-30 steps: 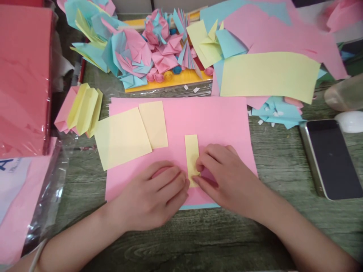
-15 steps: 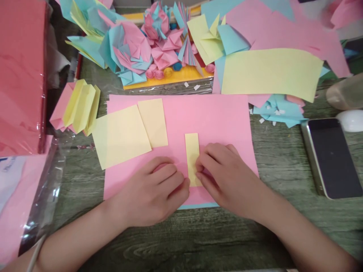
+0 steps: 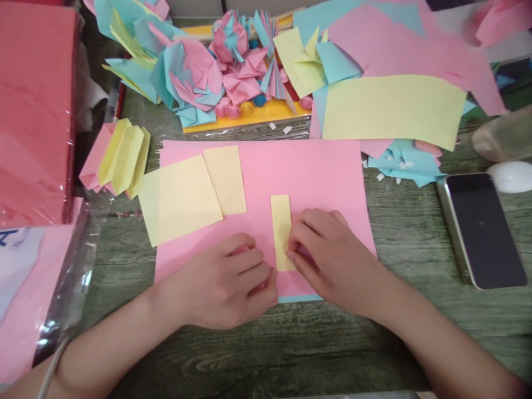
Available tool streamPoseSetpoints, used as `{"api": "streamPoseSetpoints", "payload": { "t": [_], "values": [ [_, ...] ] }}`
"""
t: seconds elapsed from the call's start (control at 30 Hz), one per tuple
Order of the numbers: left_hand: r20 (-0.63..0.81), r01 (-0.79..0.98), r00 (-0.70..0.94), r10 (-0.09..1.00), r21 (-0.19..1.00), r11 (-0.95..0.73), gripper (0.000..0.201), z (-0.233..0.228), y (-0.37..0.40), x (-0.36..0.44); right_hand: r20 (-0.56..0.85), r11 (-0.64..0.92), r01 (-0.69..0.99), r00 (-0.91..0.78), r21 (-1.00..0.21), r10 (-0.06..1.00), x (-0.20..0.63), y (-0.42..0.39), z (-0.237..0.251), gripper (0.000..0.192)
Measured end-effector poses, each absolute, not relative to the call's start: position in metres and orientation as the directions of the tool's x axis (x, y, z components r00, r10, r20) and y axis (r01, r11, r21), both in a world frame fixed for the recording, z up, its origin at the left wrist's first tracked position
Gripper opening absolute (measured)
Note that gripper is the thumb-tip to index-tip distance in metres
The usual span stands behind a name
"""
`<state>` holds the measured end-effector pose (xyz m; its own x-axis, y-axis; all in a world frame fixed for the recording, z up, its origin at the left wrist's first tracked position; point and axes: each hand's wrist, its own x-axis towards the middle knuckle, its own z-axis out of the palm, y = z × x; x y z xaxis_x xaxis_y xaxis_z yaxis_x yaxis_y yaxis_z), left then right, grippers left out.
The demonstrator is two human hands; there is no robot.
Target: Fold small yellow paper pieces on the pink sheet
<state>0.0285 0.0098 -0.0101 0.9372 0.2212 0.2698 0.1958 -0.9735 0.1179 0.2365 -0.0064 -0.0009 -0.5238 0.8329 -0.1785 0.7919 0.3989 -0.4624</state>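
A narrow folded yellow paper strip [image 3: 281, 221] lies upright on a large pink sheet [image 3: 291, 172] on the wooden table. My right hand [image 3: 328, 255] presses its fingertips on the strip's lower right edge. My left hand [image 3: 226, 285] rests curled on the pink sheet just left of the strip's lower end, fingertips close to it. Two more yellow pieces, a square [image 3: 178, 199] and a smaller rectangle [image 3: 226, 180], lie on the pink sheet's left part.
A phone [image 3: 484, 227] lies at the right. Folded pink, blue and yellow paper shapes [image 3: 216, 72] and loose sheets [image 3: 390, 108] crowd the back. A pleated yellow-pink piece [image 3: 118, 158] and a red wrapped paper pack [image 3: 35, 111] sit at the left.
My left hand has curled its fingers in and drawn slightly back from the strip. My right hand stays pressed on the strip, which has not moved.
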Motion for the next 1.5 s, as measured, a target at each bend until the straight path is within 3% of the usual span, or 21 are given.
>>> {"api": "streamPoseSetpoints", "payload": {
  "t": [0.67,1.07,1.17,1.27,1.37,1.5],
  "values": [
    [0.293,0.201,0.925,0.243,0.165,-0.966,0.014,-0.010,0.011,0.030,-0.174,0.352,0.777,-0.501,-0.521,0.847,0.236,-0.006,0.001,0.002],
    [0.267,0.212,0.925,0.272,0.234,-0.949,0.022,-0.012,0.010,0.028,-0.183,0.253,0.715,-0.472,-0.651,0.863,0.242,-0.001,0.004,0.013],
    [0.315,0.230,0.894,0.317,0.284,-0.931,0.023,-0.011,0.011,0.027,-0.186,0.214,0.698,-0.450,-0.684,0.873,0.243,0.001,0.005,0.015],
    [0.388,0.371,0.790,0.474,0.313,-0.874,0.024,-0.011,0.013,0.027,-0.184,0.168,0.683,-0.411,-0.711,0.893,0.244,0.001,0.005,0.014],
    [0.305,0.521,0.744,0.595,0.294,-0.802,0.035,-0.012,0.016,0.027,-0.128,0.141,0.668,-0.336,-0.731,0.933,0.243,0.001,0.001,0.013],
    [0.181,0.515,0.800,0.573,0.283,-0.809,0.045,-0.016,0.017,0.027,0.053,0.209,0.753,-0.227,-0.624,0.973,0.243,0.000,-0.008,0.025]
  ]
}}
